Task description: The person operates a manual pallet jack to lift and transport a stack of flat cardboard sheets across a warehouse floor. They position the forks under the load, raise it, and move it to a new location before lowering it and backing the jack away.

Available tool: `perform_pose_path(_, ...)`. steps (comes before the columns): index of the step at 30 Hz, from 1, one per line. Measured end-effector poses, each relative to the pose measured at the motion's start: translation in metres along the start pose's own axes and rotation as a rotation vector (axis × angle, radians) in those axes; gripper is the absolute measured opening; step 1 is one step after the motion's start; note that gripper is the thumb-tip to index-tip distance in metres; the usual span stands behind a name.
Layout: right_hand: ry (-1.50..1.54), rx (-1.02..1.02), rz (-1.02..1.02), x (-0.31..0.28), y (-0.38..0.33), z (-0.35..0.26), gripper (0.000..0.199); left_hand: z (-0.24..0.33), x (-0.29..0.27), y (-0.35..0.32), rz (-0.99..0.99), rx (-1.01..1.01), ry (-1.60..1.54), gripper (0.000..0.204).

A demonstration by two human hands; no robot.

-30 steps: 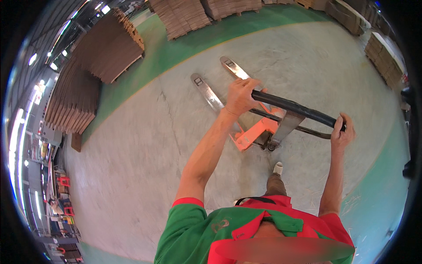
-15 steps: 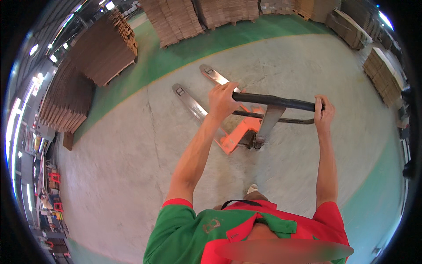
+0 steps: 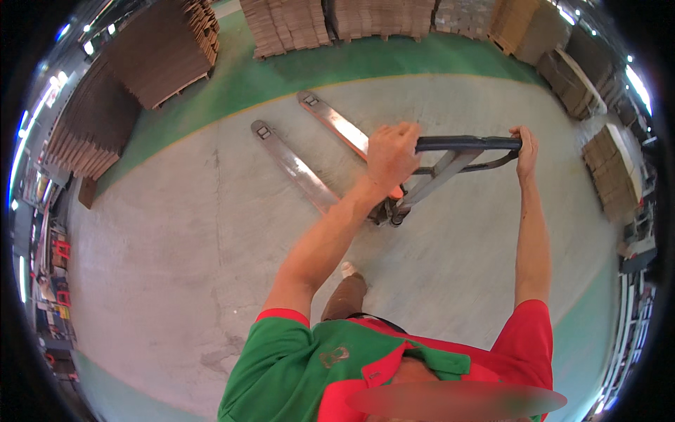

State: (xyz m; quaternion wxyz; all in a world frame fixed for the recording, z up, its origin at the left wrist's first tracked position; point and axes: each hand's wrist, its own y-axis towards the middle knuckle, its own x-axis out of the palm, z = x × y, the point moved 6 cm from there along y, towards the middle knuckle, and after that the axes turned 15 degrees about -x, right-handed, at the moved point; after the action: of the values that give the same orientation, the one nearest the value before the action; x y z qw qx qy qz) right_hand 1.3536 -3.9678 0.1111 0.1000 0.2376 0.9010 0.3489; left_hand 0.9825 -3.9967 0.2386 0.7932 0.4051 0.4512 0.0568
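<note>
Ahead of me stands an orange and grey pallet jack [image 3: 295, 165], its two long forks pointing to the far left with no load on them. Its handle [image 3: 467, 143] has a black crossbar and a grey post that slants down to the base. My left hand [image 3: 394, 156] wraps round the left end of the crossbar. At the right end, my right hand [image 3: 524, 151] is closed on the bar. Part of the base is hidden behind my left forearm.
Tall stacks of flat cardboard [image 3: 158, 53] stand at the far left, and more cardboard stacks [image 3: 383, 17] line the back. Another stack [image 3: 613, 169] sits at the right. A yellow line divides grey floor [image 3: 162, 260] from green floor [image 3: 281, 77].
The handle has swung right relative to the forks, and the forks now lie farther left in view. My left hand has moved right with the bar. One leg has stepped forward.
</note>
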Motion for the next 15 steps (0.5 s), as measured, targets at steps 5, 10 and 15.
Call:
perform_pose_path(5,0.153,0.064,0.033,0.07,0.084,0.11,0.046,-0.046,0.053,0.064,-0.102,-0.061,-0.057,0.028)
perform_pose_path(10,0.346,0.174,0.013,0.13,0.221,0.219,0.048,-0.072,0.125,0.171,-0.178,-0.131,-0.08,0.032)
perform_pose_path(15,0.517,0.18,-0.047,0.208,0.358,0.318,0.047,-0.117,0.194,0.271,-0.124,-0.159,-0.05,0.037)
